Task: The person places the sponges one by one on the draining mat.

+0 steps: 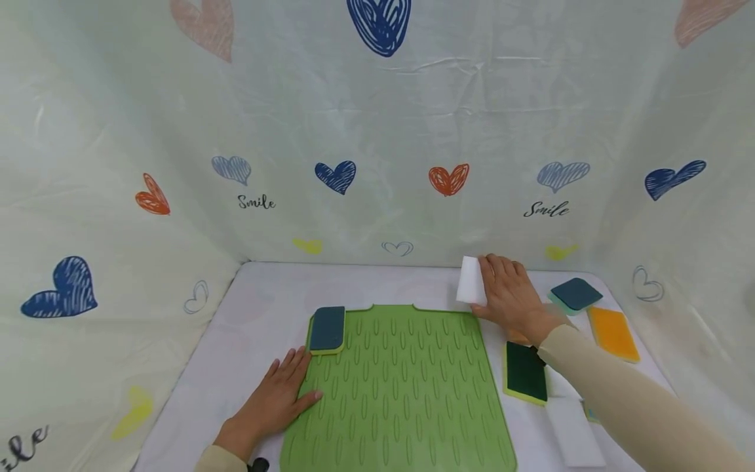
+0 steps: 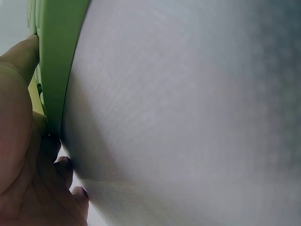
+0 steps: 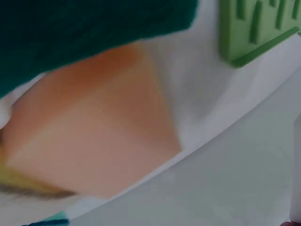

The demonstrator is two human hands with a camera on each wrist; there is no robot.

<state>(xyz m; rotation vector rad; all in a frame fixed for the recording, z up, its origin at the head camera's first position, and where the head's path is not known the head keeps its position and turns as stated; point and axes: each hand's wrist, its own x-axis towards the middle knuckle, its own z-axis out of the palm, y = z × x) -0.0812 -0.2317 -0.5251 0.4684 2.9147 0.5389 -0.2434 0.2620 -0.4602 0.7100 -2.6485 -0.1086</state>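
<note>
We see a white cloth-covered table [image 1: 248, 314] carrying a ribbed green silicone mat [image 1: 401, 393] at its middle. To the mat's right lie a dark green and yellow sponge [image 1: 525, 372], a white foam block [image 1: 573, 432], an orange sponge [image 1: 613, 333] and a dark blue and teal sponge [image 1: 575, 294], all directly on the cloth.

Ridged matt rubbery green mat [image 1: 401, 387], smooth white foam block [image 1: 471, 280], wrinkled glossy plastic sheeting [image 1: 413, 118].
</note>
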